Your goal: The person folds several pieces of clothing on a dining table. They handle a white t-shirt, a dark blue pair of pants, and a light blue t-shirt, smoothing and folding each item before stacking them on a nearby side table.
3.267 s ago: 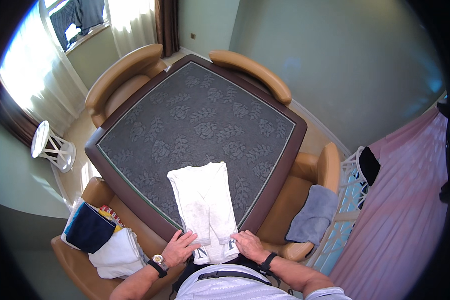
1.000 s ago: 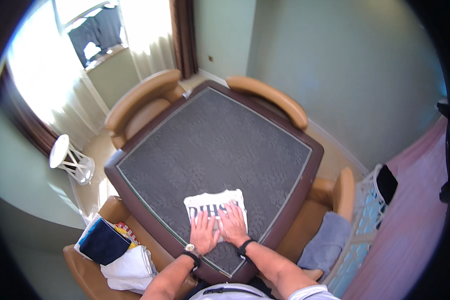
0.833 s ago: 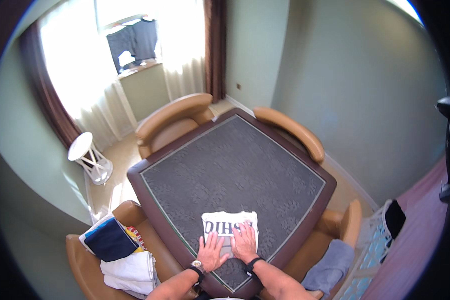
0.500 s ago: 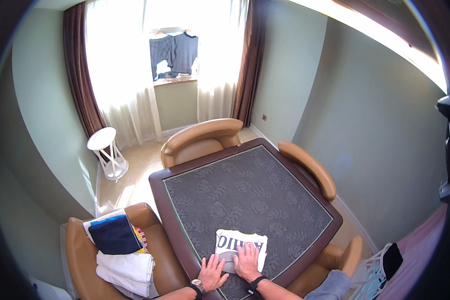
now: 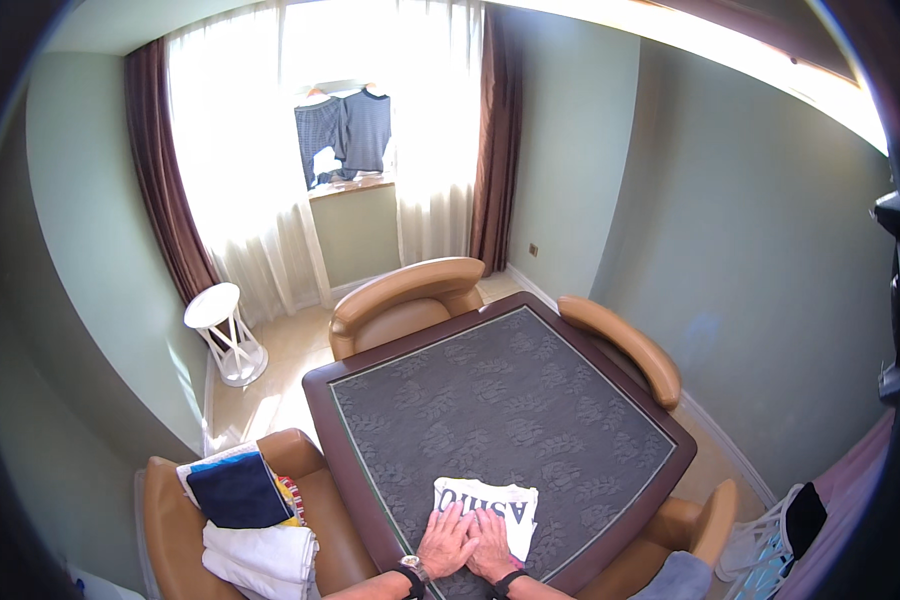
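Note:
On the near part of the table lies a folded white garment [image 5: 515,508] with large dark lettering across it. My left hand [image 5: 447,541] rests flat on its left side, fingers stretched out. Close against it, my right hand [image 5: 488,546] also presses flat on the cloth, fingers extended, so the two hands touch or nearly touch. Both hands cover the garment's lower left part. A watch [image 5: 414,568] sits on my left wrist and a black band [image 5: 510,580] on my right.
The square table [image 5: 500,410] has a dark patterned top and brown rim. A tan armchair [image 5: 345,520] at left holds folded clothes [image 5: 232,490] and a white folded cloth [image 5: 260,560]. Grey cloth [image 5: 675,580] lies on the right chair. A white stool [image 5: 213,305] stands near the curtains.
My left hand has moved up and right onto the garment, beside my right hand. The grey patch that showed between the hands is now covered. The whole view has shifted slightly.

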A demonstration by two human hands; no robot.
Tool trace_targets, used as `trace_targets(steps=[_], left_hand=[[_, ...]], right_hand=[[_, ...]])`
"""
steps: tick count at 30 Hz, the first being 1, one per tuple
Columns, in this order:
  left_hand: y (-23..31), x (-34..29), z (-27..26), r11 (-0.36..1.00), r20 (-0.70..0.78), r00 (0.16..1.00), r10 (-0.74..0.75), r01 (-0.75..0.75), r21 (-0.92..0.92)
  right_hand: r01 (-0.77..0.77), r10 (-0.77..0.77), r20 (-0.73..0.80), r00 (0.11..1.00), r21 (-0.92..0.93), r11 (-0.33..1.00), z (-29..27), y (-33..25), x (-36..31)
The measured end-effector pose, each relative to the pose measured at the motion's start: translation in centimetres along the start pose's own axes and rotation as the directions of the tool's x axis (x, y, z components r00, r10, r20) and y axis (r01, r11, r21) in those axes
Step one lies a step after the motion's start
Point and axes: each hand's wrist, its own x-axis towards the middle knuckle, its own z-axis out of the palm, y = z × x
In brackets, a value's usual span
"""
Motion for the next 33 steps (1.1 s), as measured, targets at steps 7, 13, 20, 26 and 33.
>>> trace_targets(steps=[7,13,20,26,33], left_hand=[[-1.2,1.2,2.1,1.000,0.042,0.999,-0.005,0.004,0.010],[-1.6,0.4,2.8,0.983,0.117,0.993,0.010,-0.032,0.183],[-1.4,0.5,3.0,0.977,0.142,0.990,-0.007,-0.023,0.211],[-1.7,0.6,3.3,0.969,0.145,0.989,0.000,-0.036,0.243],[-1.5,0.5,3.2,0.962,0.078,0.995,0.056,-0.074,0.262]], right_hand=[[-0.023,0.022,-0.021,1.000,-0.065,0.998,-2.1,1.8,-0.2],[-0.065,0.063,-0.055,0.997,-0.044,0.997,-1.3,1.9,-0.5],[-0.100,0.098,-0.043,0.994,-0.029,0.995,-1.2,1.7,-0.4],[-0.073,0.067,-0.078,0.995,-0.080,0.994,-1.1,1.7,-0.3],[-0.061,0.056,-0.105,0.993,-0.047,0.997,-0.6,1.9,-0.6]])
